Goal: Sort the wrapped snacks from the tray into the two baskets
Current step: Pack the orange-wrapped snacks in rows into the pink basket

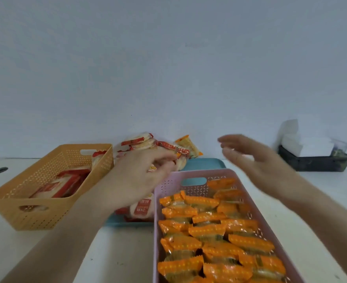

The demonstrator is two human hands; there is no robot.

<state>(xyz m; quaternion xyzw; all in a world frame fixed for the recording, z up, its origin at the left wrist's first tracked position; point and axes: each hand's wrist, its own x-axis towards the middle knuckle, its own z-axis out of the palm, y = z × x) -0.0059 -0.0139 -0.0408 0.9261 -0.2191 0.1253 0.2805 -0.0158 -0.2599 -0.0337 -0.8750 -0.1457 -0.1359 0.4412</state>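
The left hand [144, 176] is stretched over the far pile of red-and-white snacks [140, 142] on the blue tray [207, 163]. One red-and-white packet [179, 160] at the near edge of that pile is pinched between the thumb and the fingers laid over it. A single orange-wrapped packet [186, 146] is seen just behind the pile, at the back of the tray.

The right hand [260, 166] is held in the air above the far end of the pink basket [199, 172], its fingers spread apart and nothing held in it. No snack is touched by it.

The pink basket is filled with orange-wrapped snacks [209, 231]. A few red-and-white packets [66, 184] lie in the orange basket [46, 160], which stands on the bench [117, 252] to the left of the tray.

Most of the tray is hidden by the left hand and the pink basket; only its far right corner and a strip of its near edge can be seen. The right hand is smeared by motion, so its fingertips are hard to make out. The near end of the pink basket is cut off by the picture's lower edge.
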